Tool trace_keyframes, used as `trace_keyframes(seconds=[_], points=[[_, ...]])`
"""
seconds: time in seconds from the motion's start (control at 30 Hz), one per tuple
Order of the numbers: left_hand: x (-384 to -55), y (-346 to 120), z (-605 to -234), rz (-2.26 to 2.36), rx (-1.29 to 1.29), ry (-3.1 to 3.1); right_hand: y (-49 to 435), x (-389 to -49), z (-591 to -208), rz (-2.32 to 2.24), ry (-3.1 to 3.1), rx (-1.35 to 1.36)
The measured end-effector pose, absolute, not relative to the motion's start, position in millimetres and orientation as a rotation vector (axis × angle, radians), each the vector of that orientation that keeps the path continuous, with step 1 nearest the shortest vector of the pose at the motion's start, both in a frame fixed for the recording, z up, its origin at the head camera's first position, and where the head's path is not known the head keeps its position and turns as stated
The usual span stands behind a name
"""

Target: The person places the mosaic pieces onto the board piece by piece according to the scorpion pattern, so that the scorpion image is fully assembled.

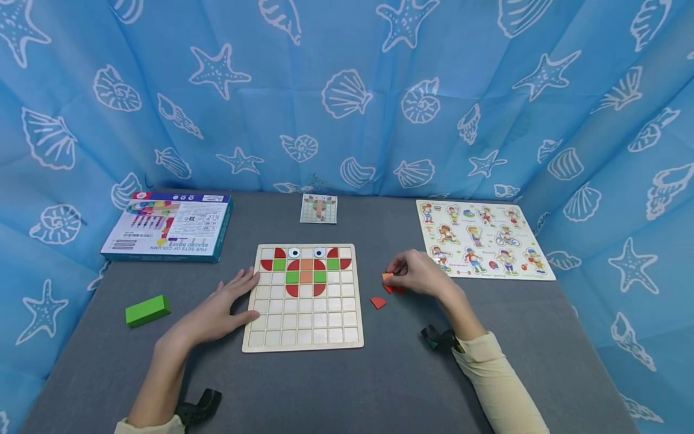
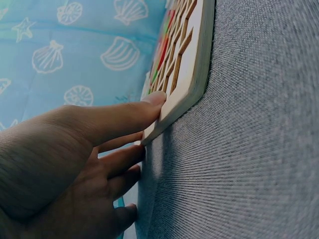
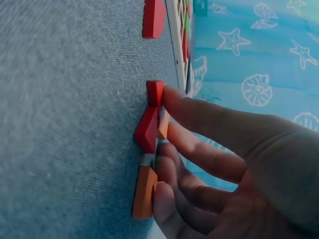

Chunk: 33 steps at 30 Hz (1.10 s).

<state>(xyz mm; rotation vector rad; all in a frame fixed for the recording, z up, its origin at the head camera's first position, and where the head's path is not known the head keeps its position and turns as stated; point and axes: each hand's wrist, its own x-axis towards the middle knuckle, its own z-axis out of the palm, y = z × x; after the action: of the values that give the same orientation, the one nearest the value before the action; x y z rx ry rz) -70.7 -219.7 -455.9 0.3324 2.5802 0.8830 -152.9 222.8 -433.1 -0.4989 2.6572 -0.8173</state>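
Note:
A wooden grid board (image 1: 302, 348) lies at the middle of the table, its upper rows holding red, green and orange tiles and two eye tiles. My left hand (image 1: 219, 307) rests at its left edge; in the left wrist view the thumb (image 2: 155, 98) lies on the rim, fingers extended alongside. Right of the board, my right hand (image 1: 420, 274) pinches a small orange tile (image 3: 163, 127) between thumb and index finger, low over the table. Close to those fingertips are a red tile (image 3: 147, 130) and another orange tile (image 3: 144, 194). A red quarter-circle tile (image 1: 378, 302) lies nearer the board.
Behind the board stands a small pattern card (image 1: 318, 208). At the back left is a boxed bead set (image 1: 168, 229), with a green block (image 1: 147, 311) in front of it. A picture board (image 1: 482, 238) with sports figures lies at the back right, beyond my right hand.

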Motion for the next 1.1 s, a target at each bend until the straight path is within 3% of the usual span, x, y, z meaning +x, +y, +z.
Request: trace_keyframes(seconds=[1.1], points=[[-70.4,-220.5,-454.4,0.881,0.338,2.581,202.2,-148.0,-433.1,-1.032,2.621,-0.608]])
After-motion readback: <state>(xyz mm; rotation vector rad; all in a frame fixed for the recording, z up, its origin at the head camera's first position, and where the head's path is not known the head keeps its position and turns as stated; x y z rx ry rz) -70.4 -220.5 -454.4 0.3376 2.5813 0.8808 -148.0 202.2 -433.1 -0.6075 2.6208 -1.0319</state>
